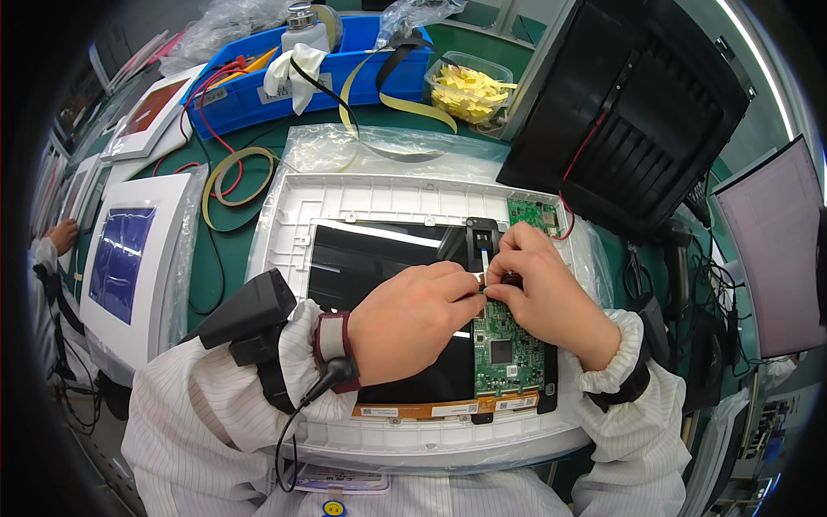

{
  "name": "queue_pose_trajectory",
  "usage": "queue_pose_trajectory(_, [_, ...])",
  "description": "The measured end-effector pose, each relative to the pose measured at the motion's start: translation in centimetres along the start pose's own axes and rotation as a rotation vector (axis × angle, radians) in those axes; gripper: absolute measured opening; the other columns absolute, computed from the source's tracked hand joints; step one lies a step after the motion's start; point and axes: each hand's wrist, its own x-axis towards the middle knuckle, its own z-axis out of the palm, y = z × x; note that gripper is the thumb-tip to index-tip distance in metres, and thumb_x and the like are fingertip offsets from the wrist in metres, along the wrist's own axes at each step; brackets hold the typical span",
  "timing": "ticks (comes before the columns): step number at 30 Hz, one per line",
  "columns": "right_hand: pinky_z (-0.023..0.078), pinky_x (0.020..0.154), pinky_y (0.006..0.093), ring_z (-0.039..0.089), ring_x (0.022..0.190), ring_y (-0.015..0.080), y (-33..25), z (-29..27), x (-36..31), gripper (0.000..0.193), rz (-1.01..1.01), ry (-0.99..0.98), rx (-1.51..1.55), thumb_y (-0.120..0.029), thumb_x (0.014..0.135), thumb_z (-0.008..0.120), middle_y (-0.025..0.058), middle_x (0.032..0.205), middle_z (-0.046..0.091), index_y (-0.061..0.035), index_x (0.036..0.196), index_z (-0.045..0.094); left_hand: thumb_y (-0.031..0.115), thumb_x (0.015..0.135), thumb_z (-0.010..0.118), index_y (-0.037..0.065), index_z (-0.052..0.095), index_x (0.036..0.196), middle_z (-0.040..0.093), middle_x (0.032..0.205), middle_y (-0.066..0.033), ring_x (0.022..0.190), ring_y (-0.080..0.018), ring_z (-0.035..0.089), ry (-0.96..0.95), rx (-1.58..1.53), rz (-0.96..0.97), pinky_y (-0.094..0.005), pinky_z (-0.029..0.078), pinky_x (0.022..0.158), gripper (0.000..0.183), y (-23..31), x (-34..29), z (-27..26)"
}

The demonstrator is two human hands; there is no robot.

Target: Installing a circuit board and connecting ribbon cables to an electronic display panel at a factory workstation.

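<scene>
Both hands meet over the top end of a green circuit board (497,349), which lies on the back of a dark display panel (388,250). At a thin white flat ribbon cable (484,260), the fingertips of my left hand (418,314) pinch from the left. My right hand (543,289) pinches the same cable from the right, thumb and forefinger together. Fingers cover the cable's lower end and the spot where it meets the board. Above them, the cable runs up to a small black bracket (481,234). Panel and board sit inside a white plastic housing (289,207).
A blue bin (250,108) with a bottle stands at the back, beside a clear tub of yellow pieces (469,90). Loops of tape (226,194) and wires lie left. A black panel (629,112) leans at right, near scissors (637,274). Another person's hand (62,235) shows far left.
</scene>
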Motion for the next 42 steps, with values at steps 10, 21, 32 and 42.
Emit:
queue_pose_trajectory(10, [0.037,0.071,0.0334,0.044,0.080,0.0262,-0.3,0.2,-1.4,0.009,0.085,0.207,0.004,0.000,0.063,0.065,0.0104,0.079,0.044,0.0002,0.066,0.056,-0.003,0.063,0.055,-0.004,0.056,0.092,0.053,0.091,-0.0105,0.087,-0.0243,0.052,-0.044,0.066,0.012,-0.0316,0.043,0.077,0.029,0.2,0.1,0.0])
queue_pose_trajectory(21, [0.038,0.073,0.0341,0.047,0.085,0.0246,-1.4,0.4,-4.1,0.027,-0.102,0.143,-0.298,0.004,0.064,0.056,0.0085,0.086,0.048,-0.0012,0.090,0.062,-0.003,0.064,0.053,-0.005,0.053,0.101,0.051,0.100,-0.0123,0.093,-0.0255,0.050,-0.056,0.119,-0.018,-0.0323,0.041,0.083,0.037,0.5,0.3,0.2])
queue_pose_trajectory(32, [0.036,0.078,0.0353,0.046,0.095,0.0249,-2.0,0.2,-4.5,0.030,-0.159,0.100,-0.385,0.003,0.063,0.055,0.0083,0.092,0.050,-0.0004,0.093,0.061,-0.002,0.065,0.053,-0.002,0.056,0.100,0.051,0.101,-0.0121,0.093,-0.0255,0.051,-0.095,0.117,0.013,-0.0334,0.042,0.081,0.035,0.4,0.0,-0.5])
queue_pose_trajectory(42, [0.036,0.073,0.0365,0.047,0.085,0.0248,-1.9,0.0,-4.6,0.025,-0.192,0.166,-0.368,0.004,0.062,0.055,0.0083,0.081,0.048,-0.0007,0.086,0.063,-0.001,0.069,0.055,0.001,0.061,0.086,0.059,0.086,-0.0141,0.084,-0.0292,0.055,0.271,0.336,-0.245,-0.0346,0.044,0.074,0.019,-3.7,-0.7,-9.0])
